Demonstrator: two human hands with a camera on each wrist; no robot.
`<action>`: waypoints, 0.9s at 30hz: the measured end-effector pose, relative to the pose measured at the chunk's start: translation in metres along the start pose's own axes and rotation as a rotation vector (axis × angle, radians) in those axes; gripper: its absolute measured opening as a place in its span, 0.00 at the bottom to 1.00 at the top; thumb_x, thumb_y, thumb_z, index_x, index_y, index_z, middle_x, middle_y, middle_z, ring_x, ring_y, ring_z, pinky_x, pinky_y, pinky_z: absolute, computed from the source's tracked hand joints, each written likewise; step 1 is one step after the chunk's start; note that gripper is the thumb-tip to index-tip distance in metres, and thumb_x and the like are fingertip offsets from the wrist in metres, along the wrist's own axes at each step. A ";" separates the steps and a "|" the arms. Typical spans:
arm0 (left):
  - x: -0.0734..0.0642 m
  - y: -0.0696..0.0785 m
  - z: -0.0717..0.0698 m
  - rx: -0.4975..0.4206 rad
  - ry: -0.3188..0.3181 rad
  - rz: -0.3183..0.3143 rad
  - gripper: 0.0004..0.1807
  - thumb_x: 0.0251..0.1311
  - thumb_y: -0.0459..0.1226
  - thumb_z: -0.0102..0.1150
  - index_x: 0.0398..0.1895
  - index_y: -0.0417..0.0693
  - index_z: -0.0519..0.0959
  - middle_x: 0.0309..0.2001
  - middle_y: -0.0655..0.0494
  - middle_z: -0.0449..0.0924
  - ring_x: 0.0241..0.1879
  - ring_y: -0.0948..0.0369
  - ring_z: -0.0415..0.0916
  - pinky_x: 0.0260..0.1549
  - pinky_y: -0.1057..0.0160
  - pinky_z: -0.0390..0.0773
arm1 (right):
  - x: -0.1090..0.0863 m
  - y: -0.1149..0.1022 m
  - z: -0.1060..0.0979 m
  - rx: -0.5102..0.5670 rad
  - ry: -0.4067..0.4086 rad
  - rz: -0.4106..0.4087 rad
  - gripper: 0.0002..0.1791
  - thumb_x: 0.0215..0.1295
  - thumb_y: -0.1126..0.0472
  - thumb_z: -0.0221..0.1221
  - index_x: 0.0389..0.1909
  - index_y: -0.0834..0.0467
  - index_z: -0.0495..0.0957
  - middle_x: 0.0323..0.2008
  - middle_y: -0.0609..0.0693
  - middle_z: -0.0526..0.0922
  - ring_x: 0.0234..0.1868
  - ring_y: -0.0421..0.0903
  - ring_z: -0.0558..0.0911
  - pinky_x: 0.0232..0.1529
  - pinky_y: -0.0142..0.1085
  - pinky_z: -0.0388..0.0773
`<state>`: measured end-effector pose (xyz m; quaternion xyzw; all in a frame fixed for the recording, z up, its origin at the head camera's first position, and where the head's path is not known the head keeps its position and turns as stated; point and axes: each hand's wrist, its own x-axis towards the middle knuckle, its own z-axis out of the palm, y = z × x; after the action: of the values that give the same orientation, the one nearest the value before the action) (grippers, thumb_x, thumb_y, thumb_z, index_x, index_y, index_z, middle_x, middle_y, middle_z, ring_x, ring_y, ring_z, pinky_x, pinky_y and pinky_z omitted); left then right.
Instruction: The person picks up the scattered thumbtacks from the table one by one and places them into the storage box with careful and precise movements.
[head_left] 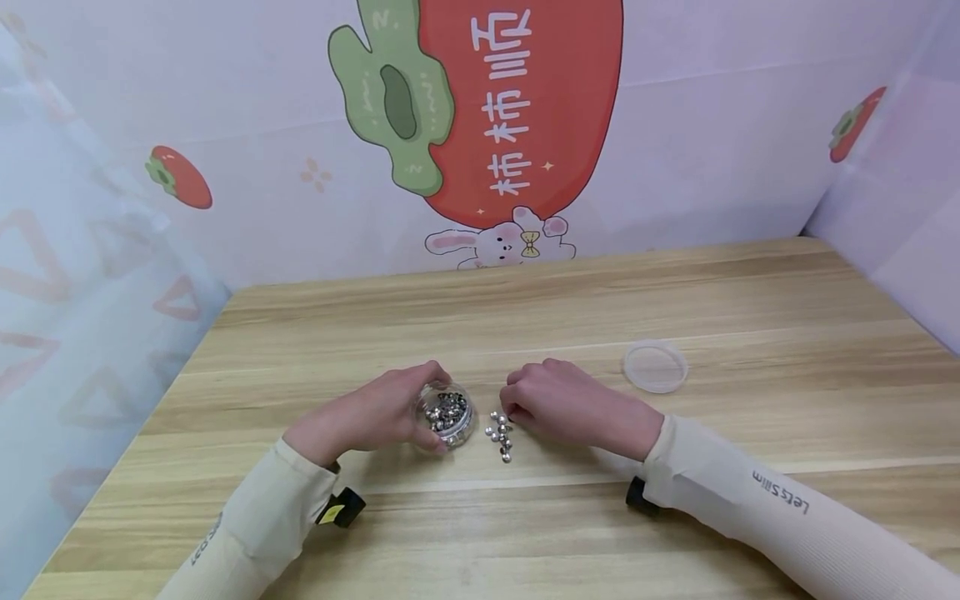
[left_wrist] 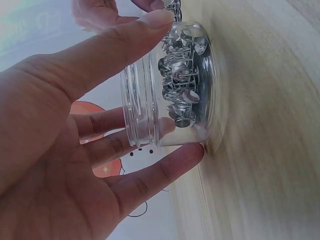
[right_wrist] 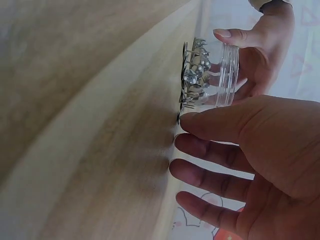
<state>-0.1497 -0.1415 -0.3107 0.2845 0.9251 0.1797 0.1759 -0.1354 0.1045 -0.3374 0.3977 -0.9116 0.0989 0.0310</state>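
Note:
My left hand grips a clear round jar around its sides, thumb on one side and fingers on the other. Inside the jar lies a heap of silver thumbtacks. The jar stands upright on the wooden table and has no lid on. Just right of it, a small cluster of loose thumbtacks sits on the tabletop. My right hand is at that cluster's right edge, fingertips down at the table. In the right wrist view its thumb is beside the nearest tack; its fingers look fairly straight and spread.
A translucent round lid lies flat on the table, behind and right of my right hand. A patterned wall covering rises at the table's back edge, with more at both sides. Each wrist carries a small black camera.

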 end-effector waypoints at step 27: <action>0.001 -0.005 0.000 -0.030 0.005 0.043 0.37 0.40 0.48 0.78 0.53 0.51 0.69 0.51 0.54 0.80 0.44 0.59 0.75 0.46 0.58 0.75 | 0.038 -0.036 -0.027 0.017 0.144 -0.063 0.02 0.63 0.60 0.62 0.32 0.52 0.82 0.28 0.42 0.82 0.26 0.37 0.74 0.34 0.33 0.75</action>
<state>-0.1525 -0.1452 -0.3134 0.3012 0.9164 0.1980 0.1739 -0.1357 0.0588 -0.3003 0.4185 -0.8931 0.1339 0.0964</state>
